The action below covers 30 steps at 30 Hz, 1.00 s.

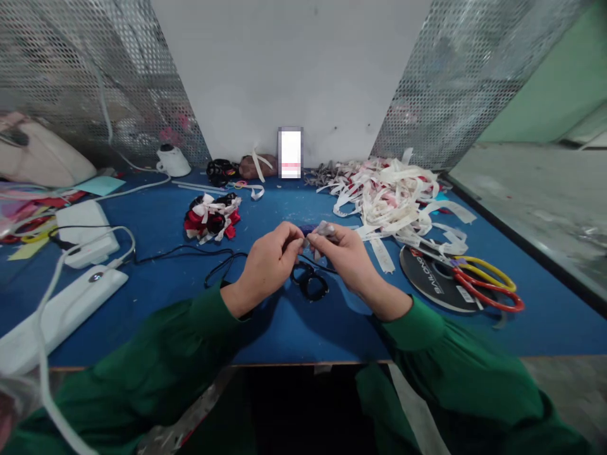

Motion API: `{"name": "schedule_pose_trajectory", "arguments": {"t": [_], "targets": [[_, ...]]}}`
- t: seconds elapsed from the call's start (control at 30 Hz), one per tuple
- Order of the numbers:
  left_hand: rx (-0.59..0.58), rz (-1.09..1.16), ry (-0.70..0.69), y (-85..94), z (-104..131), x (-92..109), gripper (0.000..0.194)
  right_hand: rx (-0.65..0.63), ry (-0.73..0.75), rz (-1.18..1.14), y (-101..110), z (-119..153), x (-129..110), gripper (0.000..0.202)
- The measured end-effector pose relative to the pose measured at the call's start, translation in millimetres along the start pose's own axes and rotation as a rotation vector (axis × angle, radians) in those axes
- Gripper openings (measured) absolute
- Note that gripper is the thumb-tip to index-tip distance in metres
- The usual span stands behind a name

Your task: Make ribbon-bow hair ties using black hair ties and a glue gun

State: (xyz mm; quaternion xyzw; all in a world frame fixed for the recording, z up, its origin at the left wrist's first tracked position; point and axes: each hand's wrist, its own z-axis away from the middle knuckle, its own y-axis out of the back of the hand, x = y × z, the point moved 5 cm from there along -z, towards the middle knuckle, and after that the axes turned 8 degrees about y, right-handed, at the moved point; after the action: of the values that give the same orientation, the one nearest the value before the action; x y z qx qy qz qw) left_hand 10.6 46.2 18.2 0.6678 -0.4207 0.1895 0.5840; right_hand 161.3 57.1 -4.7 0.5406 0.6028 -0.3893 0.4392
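My left hand (272, 262) and my right hand (348, 256) meet over the middle of the blue table (294, 341), fingertips nearly touching. Thumb and forefinger of my left hand are pinched at the end of a small dark blue piece (307, 229). Between the fingers of my right hand is a crumpled greyish-white piece (325, 229), next to the dark blue one. How the two pieces join is hidden by the fingers. Just below the hands lies a black object with two rings (313, 285), and a black cord (183, 251) runs left from near it.
White ribbons (393, 196) are heaped at the back right. Red-handled scissors (493, 297) and yellow-handled ones lie on a black spool (429, 278). A red, black and white bundle (212, 218) sits back left. White power strips (61, 309) and cables line the left side.
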Motion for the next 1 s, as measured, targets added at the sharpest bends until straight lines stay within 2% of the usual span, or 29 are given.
{"name": "schedule_pose_trajectory", "arguments": {"t": [0.17,0.37,0.57,0.87,1.0], "targets": [[-0.005,0.008,0.028,1.7,-1,-3,0.012,-0.034,-0.011,0.011,-2,0,4,0.032],[0.034,-0.026,0.045,3.6,-3,-7,0.013,-0.195,-0.056,-0.013,-11,2,4,0.038],[-0.125,0.409,0.198,-7.2,-6,-16,0.029,-0.103,-0.090,-0.054,-7,2,5,0.042],[-0.078,0.389,0.180,-3.2,-6,-11,0.024,-0.039,-0.097,-0.098,-4,1,4,0.028],[-0.070,0.350,0.150,-4.2,-6,-10,0.019,-0.070,-0.099,-0.069,-5,3,3,0.025]]}}
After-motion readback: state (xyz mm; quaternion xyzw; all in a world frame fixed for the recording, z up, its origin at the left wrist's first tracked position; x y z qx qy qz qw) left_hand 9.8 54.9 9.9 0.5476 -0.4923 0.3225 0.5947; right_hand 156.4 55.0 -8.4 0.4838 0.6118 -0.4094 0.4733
